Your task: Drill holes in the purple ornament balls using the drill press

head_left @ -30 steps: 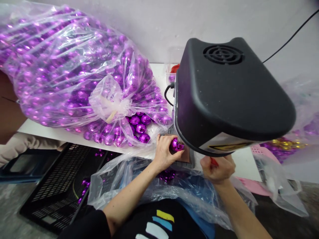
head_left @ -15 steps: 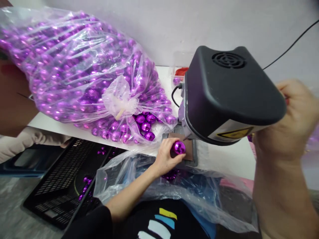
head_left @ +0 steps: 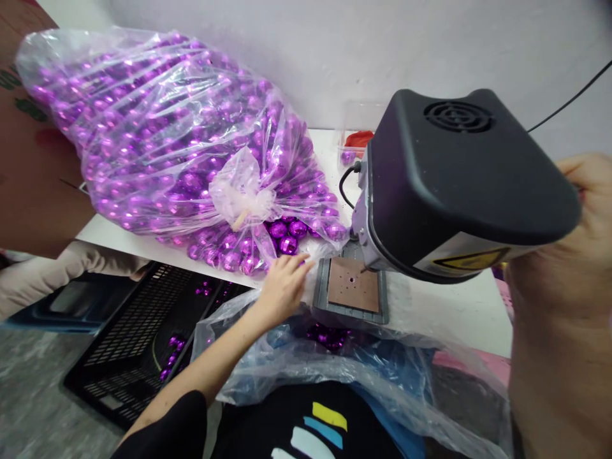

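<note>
My left hand [head_left: 285, 287] reaches over the table's front edge, fingers stretched out. Close to its fingertips, shiny purple faceted balls [head_left: 288, 245] show at the opening of a large knotted clear plastic bag [head_left: 246, 197]. To its right lies a brown plate with small holes [head_left: 354, 285] on a grey base, bare of any ball. Above it stands a machine with a black housing [head_left: 478, 172] and a yellow warning label, like a small drill press. My right hand [head_left: 586, 191] is closed at the machine's right side; the housing hides what its fingers grip.
An open clear plastic bag [head_left: 382, 376] with purple balls [head_left: 329, 335] lies across my lap. Below left is a black crate [head_left: 119, 344] with purple pieces. A cardboard box [head_left: 43, 166] and another person's leg [head_left: 62, 274] are at left. A clear container [head_left: 356, 137] stands behind.
My left hand has let go of the purple ball that it held at the plate and moved left to the bag's opening. My right hand stays at the machine. The view has shifted slightly.
</note>
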`<state>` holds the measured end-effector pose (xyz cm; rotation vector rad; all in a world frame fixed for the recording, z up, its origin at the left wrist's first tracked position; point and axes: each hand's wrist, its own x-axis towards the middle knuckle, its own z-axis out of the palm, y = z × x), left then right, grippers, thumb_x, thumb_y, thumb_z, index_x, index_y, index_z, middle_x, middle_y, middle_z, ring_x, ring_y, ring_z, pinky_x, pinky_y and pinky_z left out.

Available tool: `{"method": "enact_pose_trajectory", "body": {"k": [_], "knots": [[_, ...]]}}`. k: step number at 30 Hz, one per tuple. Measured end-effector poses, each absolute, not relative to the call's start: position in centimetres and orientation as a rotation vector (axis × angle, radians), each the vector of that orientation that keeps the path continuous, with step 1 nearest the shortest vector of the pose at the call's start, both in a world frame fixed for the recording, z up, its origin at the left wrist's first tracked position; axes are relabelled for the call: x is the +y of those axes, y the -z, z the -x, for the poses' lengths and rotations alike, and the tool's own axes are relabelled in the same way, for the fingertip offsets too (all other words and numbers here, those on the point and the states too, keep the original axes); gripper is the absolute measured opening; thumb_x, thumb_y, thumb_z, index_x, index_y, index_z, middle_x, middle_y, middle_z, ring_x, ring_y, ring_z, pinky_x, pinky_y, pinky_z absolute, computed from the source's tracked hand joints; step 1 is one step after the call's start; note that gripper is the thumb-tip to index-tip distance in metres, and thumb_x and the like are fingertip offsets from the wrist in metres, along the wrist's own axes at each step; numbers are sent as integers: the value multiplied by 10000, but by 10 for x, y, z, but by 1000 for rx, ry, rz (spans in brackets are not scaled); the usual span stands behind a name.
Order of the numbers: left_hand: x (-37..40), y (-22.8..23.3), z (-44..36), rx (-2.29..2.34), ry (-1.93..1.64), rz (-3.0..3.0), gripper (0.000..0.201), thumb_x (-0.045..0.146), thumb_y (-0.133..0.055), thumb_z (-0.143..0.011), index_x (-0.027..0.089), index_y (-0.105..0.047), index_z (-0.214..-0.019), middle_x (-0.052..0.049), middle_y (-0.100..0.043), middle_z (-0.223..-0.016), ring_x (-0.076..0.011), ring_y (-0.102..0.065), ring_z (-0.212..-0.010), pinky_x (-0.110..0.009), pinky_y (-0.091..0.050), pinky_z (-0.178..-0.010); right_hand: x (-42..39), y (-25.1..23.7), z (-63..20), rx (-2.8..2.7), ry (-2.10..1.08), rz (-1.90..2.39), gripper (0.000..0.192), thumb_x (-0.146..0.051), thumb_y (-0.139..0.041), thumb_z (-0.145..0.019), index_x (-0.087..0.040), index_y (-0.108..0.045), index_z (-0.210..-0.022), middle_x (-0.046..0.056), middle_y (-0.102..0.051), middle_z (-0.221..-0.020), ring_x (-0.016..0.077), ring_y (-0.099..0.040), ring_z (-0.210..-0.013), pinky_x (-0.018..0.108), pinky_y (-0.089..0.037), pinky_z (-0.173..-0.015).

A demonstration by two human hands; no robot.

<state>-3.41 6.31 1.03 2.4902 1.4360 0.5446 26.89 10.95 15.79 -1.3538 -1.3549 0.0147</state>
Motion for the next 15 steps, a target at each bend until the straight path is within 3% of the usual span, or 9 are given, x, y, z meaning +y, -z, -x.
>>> {"method": "enact_pose_trajectory", "body": {"k": [4, 8, 11, 15], "knots": [[98, -7, 44, 1576, -155, -2635, 590, 19, -542, -806, 200, -581, -1367, -140, -648, -1335, -325, -593, -1068, -465, -427, -909, 110, -159, -268, -1343, -53, 1325, 286, -385, -646, -874, -125, -614, -761, -13, -469, -642, 23, -390, -618, 186, -269, -542], [112, -3, 40, 1588, -88, -2604, 550, 31, -567, -838, 221, -589, -1354, -134, -653, -1220, -292, -630, -1020, -438, -451, -889, 109, -161, -265, -1349, -78, 1320, 359, -441, -624, -892, -125, -559, -732, -23, -440, -617, 19, -378, -607, 174, -270, -551], [119, -15, 43, 1620, -288, -2446, 477, 134, -663, -852, 217, -600, -1317, -124, -616, -1227, -281, -648, -1012, -420, -500, -869, 108, -164, -262, -1337, -98, 1298, 381, -463, -625, -880, -127, -545, -719, -29, -399, -601, 17, -337, -592, 179, -248, -542], [107, -38, 45, 1524, -923, -1957, 535, 340, -755, -857, 226, -561, -1342, -104, -619, -1279, -256, -653, -1073, -406, -557, -900, 109, -164, -259, -1319, -86, 1276, 393, -479, -599, -893, -129, -543, -723, -24, -403, -609, 22, -340, -594, 177, -244, -535]]}}
